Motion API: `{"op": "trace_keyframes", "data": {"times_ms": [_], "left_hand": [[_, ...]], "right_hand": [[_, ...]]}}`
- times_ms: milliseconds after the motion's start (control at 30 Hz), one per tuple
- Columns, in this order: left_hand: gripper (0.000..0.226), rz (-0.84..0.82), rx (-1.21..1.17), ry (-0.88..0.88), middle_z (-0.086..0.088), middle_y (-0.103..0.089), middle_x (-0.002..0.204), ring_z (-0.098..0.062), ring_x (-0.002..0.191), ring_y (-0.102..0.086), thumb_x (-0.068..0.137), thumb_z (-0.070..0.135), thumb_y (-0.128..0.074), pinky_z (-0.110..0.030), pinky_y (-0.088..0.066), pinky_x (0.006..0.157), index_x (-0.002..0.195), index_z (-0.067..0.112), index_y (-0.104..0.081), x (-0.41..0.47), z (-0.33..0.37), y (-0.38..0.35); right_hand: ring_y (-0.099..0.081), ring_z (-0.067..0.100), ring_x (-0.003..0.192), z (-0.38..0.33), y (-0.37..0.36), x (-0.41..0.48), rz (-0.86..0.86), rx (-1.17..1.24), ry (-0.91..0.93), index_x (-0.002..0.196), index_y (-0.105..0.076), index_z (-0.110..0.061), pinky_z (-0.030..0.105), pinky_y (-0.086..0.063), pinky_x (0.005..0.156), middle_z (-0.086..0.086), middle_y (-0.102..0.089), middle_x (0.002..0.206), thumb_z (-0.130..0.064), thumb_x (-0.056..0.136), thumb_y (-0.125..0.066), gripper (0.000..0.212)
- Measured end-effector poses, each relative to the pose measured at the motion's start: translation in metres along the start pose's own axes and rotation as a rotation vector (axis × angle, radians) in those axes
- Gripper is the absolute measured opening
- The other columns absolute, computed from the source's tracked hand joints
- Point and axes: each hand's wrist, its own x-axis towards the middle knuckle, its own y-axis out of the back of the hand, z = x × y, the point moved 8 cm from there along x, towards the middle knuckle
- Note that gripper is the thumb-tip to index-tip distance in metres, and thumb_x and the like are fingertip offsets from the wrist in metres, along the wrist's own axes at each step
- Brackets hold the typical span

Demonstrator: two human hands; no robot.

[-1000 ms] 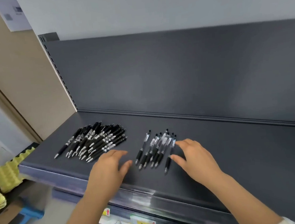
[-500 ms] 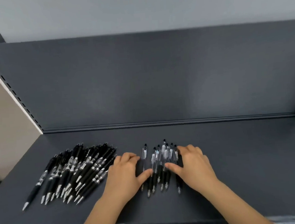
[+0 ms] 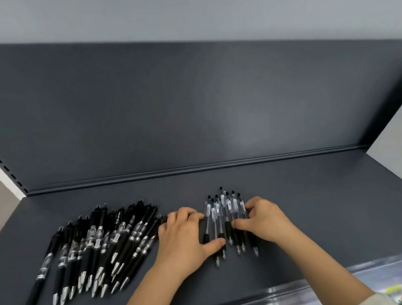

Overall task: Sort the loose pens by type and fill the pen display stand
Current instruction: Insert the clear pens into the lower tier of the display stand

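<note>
Pale wall [image 3: 184,9] up top, then a dark grey shelf [image 3: 320,215] with its tall back panel [image 3: 191,105]. The view has swung round to face it square on and sits closer than a second ago. No display stand anywhere in shot, so filling it is a later job.

Biggest thing on the shelf is the black pens [image 3: 101,246], a loose fan on the left with tips pointing toward the front edge. That pile looks the same as before, nobody's touching it. Just right of it, with a bit of bare shelf between, is the smaller bunch of clear pens [image 3: 224,222], and that's where the change is.

A second ago both hands were hovering either side of that bunch with gaps. Now the left hand [image 3: 185,237] and right hand [image 3: 265,219] have closed in on it. The left's fingers [image 3: 188,213] are curled against the leftmost barrel with the thumb across the grips. The right's are curled over the right edge, thumb laid on the middle barrels. So the bunch is squeezed tighter — still flat on the shelf, not lifted.

My read: the sorting looks done and this is the gather-up before carrying the clear ones off.
</note>
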Motion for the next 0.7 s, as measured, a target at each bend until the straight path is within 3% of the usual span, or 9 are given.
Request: {"op": "trace_keyframes", "data": {"times_ms": [167,333,500,700], "left_hand": [[0.055,-0.053,-0.074,0.072,0.014,-0.032,0.113,-0.011,0.117,-0.03,0.075,0.065,-0.058,-0.028,-0.027,0.096,0.117,0.031,-0.05,-0.003,0.003,-0.002],[0.062,-0.082,-0.056,0.132,0.008,-0.033,0.128,-0.015,0.123,-0.029,0.081,0.058,-0.055,-0.032,-0.032,0.102,0.133,0.026,-0.041,-0.001,0.013,-0.008],[0.071,-0.055,-0.04,0.162,0.005,-0.032,0.135,-0.017,0.127,-0.028,0.084,0.066,-0.043,-0.033,-0.031,0.103,0.139,0.021,-0.034,0.001,0.029,-0.01],[0.072,-0.126,-0.08,0.221,0.001,-0.027,0.136,-0.018,0.129,-0.024,0.082,0.056,-0.057,-0.032,-0.031,0.104,0.138,0.017,-0.033,0.014,0.043,-0.015]], "right_hand": [[-0.058,0.017,0.097,0.011,0.003,0.001,-0.021,0.017,-0.004,0.122,-0.052,-0.018,0.034,-0.05,0.085,-0.001,-0.059,0.107,-0.05,0.074,-0.071,0.06],[-0.058,0.016,0.095,0.022,0.01,0.0,-0.017,0.033,0.034,0.12,-0.052,-0.02,0.033,-0.05,0.085,-0.004,-0.058,0.099,-0.047,0.077,-0.068,0.053],[-0.058,0.015,0.092,0.03,0.018,0.002,-0.005,0.05,0.081,0.123,-0.052,-0.02,0.032,-0.05,0.083,-0.008,-0.055,0.09,-0.044,0.08,-0.067,0.051],[-0.055,0.011,0.087,0.042,0.029,0.002,-0.004,0.086,0.147,0.123,-0.053,-0.018,0.028,-0.048,0.082,-0.012,-0.052,0.078,-0.038,0.085,-0.064,0.045]]}}
